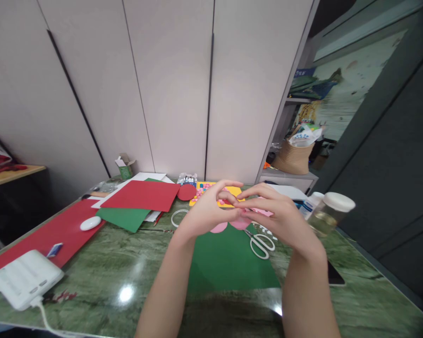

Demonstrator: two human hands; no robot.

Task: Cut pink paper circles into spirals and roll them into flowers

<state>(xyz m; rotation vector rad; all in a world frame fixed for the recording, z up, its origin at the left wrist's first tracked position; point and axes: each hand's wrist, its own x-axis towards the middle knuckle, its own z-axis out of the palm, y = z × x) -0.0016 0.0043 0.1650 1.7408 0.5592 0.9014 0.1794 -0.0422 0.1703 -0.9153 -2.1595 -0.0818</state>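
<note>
My left hand (213,206) and my right hand (277,211) meet over the green sheet (232,267), fingers curved and fingertips close together. Between their lower fingertips is a rounded pink paper piece (240,224), pinched by both hands; the fingers partly cover its upper edge. Just left of it shows another pink paper piece (219,228), partly behind my left hand. White-handled scissors (262,245) lie at the right of the green sheet, their blades partly hidden. More pink paper (264,206) shows behind my right fingers.
Behind my hands lies a yellow sheet (193,203) with small coloured bits. A red paper circle (186,192), red sheet (139,195) and white tape roll (179,217) lie left. A white power bank (27,279) sits front left; a lidded jar (326,216) stands right.
</note>
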